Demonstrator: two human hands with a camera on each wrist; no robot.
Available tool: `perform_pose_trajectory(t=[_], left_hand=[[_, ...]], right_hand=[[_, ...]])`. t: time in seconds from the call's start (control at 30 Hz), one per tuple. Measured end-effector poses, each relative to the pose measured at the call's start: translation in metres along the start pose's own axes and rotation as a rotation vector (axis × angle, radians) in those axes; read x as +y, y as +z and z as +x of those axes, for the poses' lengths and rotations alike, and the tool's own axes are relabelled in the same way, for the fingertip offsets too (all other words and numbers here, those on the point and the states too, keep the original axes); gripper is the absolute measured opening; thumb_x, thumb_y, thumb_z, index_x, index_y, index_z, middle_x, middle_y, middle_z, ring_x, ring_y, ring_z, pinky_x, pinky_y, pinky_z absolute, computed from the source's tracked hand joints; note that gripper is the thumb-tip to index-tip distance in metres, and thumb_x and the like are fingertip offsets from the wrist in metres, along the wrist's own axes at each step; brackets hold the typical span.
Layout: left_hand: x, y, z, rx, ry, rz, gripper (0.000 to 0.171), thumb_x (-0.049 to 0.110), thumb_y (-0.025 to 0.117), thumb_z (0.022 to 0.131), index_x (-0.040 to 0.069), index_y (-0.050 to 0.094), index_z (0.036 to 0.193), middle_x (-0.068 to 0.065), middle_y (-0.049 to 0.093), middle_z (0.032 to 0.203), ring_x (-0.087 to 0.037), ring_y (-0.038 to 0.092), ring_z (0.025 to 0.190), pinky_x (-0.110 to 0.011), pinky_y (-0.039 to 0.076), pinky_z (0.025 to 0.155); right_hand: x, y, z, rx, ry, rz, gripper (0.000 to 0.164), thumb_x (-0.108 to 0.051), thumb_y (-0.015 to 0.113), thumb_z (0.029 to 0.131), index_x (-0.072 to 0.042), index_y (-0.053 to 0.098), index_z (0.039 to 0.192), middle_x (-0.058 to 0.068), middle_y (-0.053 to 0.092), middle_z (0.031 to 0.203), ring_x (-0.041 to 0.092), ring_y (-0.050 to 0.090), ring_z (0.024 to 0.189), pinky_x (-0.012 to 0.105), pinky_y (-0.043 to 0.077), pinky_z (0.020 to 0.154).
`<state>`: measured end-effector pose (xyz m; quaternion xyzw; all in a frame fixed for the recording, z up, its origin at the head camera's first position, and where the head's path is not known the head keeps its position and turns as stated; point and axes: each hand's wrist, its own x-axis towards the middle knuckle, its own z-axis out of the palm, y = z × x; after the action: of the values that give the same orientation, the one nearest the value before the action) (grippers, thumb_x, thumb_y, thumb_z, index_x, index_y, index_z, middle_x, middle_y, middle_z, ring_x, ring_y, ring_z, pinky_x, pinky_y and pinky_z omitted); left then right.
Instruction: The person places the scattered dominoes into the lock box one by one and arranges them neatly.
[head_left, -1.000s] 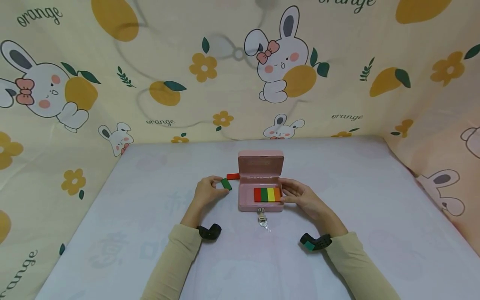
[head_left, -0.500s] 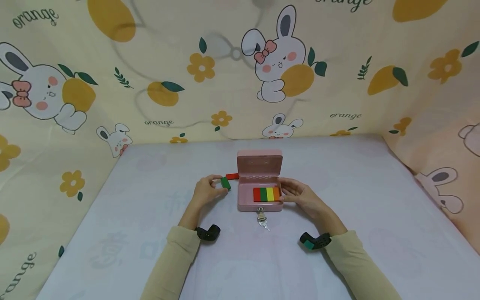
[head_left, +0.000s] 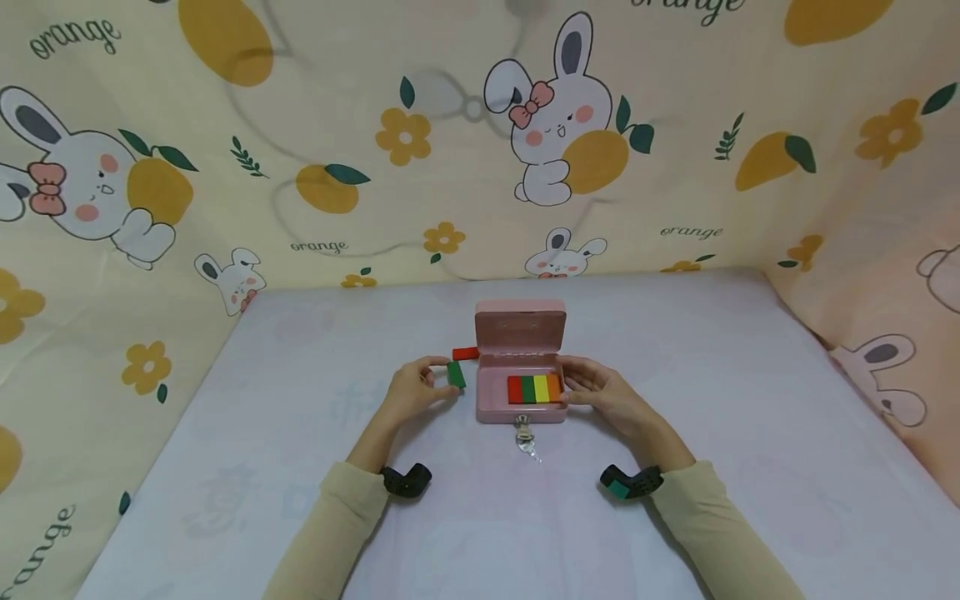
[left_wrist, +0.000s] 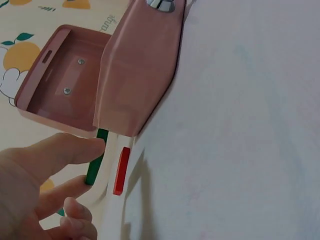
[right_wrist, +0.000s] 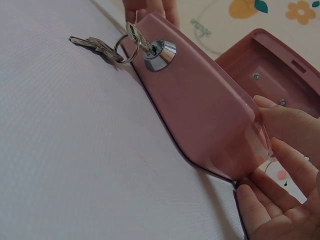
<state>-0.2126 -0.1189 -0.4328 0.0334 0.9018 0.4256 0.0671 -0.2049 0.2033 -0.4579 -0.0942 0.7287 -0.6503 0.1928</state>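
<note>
A pink metal cash box stands on the table with its lid raised. Inside it lies a row of coloured blocks: red, green, yellow and orange. Just left of the box, my left hand pinches a green block between thumb and finger, held on a slant. A red block lies on the table by the box's back left corner. My right hand grips the box's right wall, thumb at the rim and fingers along the outside.
Keys on a ring hang from the lock at the front of the box. A white cloth covers the table. Behind rises a yellow backdrop printed with rabbits and oranges. Each wrist wears a black camera.
My left wrist has shifted left and towards me, and the green block has moved slightly down and towards the box. My right hand and the box stay in place.
</note>
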Motion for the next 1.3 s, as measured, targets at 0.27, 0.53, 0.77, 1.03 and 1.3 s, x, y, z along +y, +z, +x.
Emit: perform_pose_trajectory(t=[0.27,0.53,0.77,1.03,1.3], left_hand=[[0.004,-0.001,-0.004,-0.022,0.033,-0.019,0.051,0.018,0.079,0.078,0.008,0.062,0.125,0.0,0.042,0.072,-0.014,0.039,0.068,-0.025,0.032,0.063],[0.007,-0.003,-0.006,-0.032,0.041,-0.035,0.05,0.018,0.079,0.079,0.008,0.062,0.125,-0.001,0.042,0.073,-0.014,0.039,0.07,-0.026,0.032,0.064],[0.009,-0.003,-0.007,-0.035,0.047,-0.038,0.052,0.019,0.079,0.078,0.008,0.062,0.126,-0.004,0.044,0.076,-0.014,0.04,0.072,-0.026,0.033,0.064],[0.01,-0.003,-0.008,-0.037,0.068,-0.036,0.052,0.019,0.079,0.079,0.009,0.062,0.126,-0.003,0.043,0.076,-0.014,0.04,0.072,-0.026,0.032,0.065],[0.014,-0.002,-0.009,-0.059,0.063,-0.054,0.052,0.018,0.078,0.08,0.011,0.061,0.128,-0.001,0.041,0.075,-0.014,0.039,0.072,-0.025,0.031,0.063]], right_hand=[[0.001,0.001,0.0,-0.005,-0.005,0.001,0.066,-0.008,0.066,0.089,-0.003,0.034,0.147,0.019,0.029,0.157,0.038,0.026,0.147,0.021,0.037,0.105],[0.001,0.002,0.001,0.004,-0.002,0.002,0.067,-0.008,0.066,0.089,-0.003,0.034,0.147,0.019,0.029,0.157,0.037,0.027,0.147,0.022,0.036,0.104],[0.001,0.001,0.001,0.003,-0.004,0.005,0.067,-0.009,0.066,0.089,-0.003,0.034,0.147,0.019,0.03,0.157,0.037,0.026,0.147,0.02,0.036,0.104],[0.002,0.0,0.001,0.007,-0.008,-0.009,0.065,-0.009,0.065,0.09,-0.003,0.034,0.147,0.019,0.03,0.156,0.037,0.027,0.147,0.021,0.036,0.105],[0.002,0.001,0.001,0.008,-0.002,-0.004,0.065,-0.009,0.065,0.09,-0.003,0.035,0.147,0.019,0.03,0.156,0.037,0.027,0.147,0.019,0.037,0.104]])
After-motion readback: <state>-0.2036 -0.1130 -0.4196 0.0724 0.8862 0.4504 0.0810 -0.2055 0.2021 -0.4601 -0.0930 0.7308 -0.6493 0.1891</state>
